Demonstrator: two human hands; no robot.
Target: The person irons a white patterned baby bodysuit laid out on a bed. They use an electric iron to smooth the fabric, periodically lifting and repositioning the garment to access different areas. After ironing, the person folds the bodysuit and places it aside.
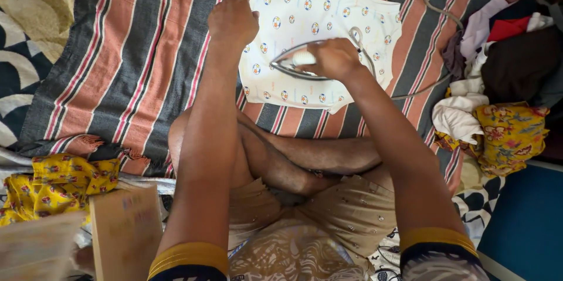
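— How many irons do you have in front of you?

— You have one iron (296, 61), and one cord (437, 14) running off from it.

— And garments spread flat?

— One white printed garment (316, 5), on one striped cloth (146, 52).

— Hands?

— Two of yours: one left hand (233, 18), one right hand (335, 58).

— Anything yellow?

— You can count two yellow floral fabrics: one (58, 184) at your left, one (510, 134) at your right.

— Piles?

— One heap of mixed clothes (504, 52); the pieces in it can't be counted. One cardboard box (126, 231) too.
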